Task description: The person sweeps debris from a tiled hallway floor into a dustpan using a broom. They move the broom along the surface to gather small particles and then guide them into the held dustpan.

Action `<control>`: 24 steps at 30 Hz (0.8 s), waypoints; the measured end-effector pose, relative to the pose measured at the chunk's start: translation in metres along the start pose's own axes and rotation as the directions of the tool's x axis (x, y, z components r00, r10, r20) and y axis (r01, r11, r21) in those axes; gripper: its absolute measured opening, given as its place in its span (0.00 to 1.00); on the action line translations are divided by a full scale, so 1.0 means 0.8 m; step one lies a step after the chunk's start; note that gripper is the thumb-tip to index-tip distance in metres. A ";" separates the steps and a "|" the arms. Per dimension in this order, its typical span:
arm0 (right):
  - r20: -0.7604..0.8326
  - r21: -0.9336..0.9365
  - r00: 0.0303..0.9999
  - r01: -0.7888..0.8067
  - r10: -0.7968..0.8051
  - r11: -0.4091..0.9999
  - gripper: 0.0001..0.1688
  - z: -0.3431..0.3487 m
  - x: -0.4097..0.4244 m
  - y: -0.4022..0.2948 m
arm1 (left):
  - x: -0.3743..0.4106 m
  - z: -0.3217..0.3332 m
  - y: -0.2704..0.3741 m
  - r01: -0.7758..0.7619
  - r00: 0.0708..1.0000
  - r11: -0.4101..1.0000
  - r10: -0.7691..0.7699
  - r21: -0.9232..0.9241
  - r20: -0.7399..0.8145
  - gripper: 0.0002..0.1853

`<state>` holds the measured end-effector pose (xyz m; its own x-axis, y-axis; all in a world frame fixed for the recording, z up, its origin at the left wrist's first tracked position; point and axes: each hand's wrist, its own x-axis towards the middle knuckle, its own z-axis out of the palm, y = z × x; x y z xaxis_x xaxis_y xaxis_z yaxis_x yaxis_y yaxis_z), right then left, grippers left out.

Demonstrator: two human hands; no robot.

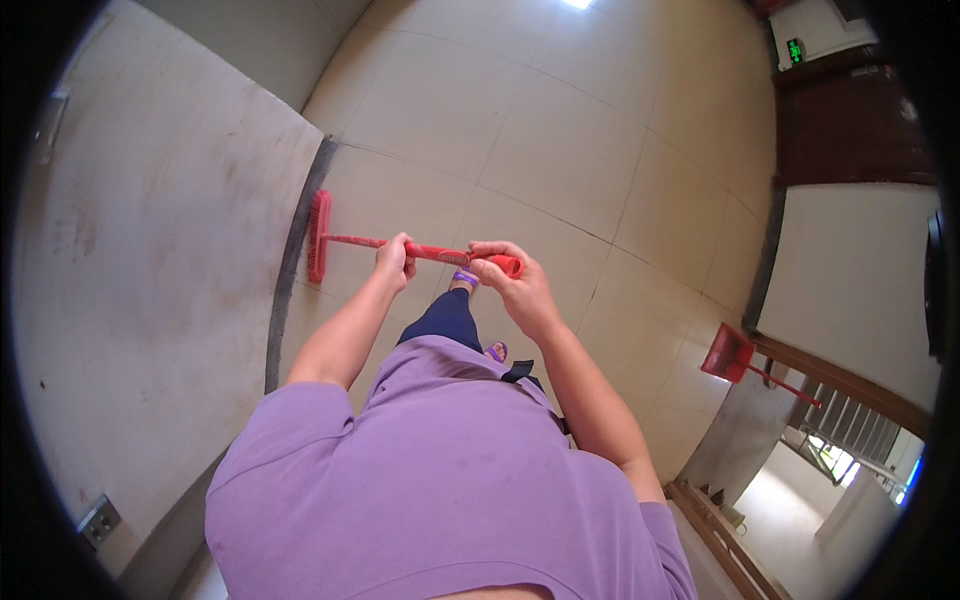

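A red broom crosses the space before me, its bristled head (319, 236) at the foot of the left wall. My left hand (395, 261) is closed around the middle of the red broom handle (437, 254). Near the handle's upper end, my right hand (514, 281) grips it between thumb and fingers, with the round red end cap showing at the palm. Whether the bristles touch the floor or the wall, I cannot tell.
Pale floor tiles (555, 180) spread ahead. A red long-handled dustpan (729, 352) stands at the right by the wall corner. Beyond it are a window or opening with bars and a wooden ledge. A dark red door (851, 124) is at the upper right. The left wall (172, 210) is scuffed.
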<state>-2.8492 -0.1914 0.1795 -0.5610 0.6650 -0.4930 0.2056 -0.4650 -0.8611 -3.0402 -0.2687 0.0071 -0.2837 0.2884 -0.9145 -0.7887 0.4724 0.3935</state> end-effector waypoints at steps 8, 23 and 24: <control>-0.314 -0.069 0.943 0.098 -0.115 0.993 0.10 -0.057 0.012 -0.061 | 0.000 0.132 0.070 0.000 0.980 0.894 -0.089 0.448 0.178 0.14; -0.757 -0.459 0.519 0.010 -0.397 0.888 0.05 -0.114 -0.204 -0.187 | -0.177 0.358 -0.051 -0.083 0.473 0.671 -0.624 0.737 0.622 0.14; -0.762 -0.488 0.487 0.002 -0.426 0.873 0.05 -0.109 -0.209 -0.190 | -0.193 0.363 -0.054 -0.052 0.455 0.690 -0.627 0.722 0.632 0.13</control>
<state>-2.7169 -0.1808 0.3819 0.2498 0.9678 0.0322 0.5695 -0.1199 -0.8132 -2.8041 -0.0914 0.1583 0.7105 0.3617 -0.6036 -0.1358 0.9121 0.3867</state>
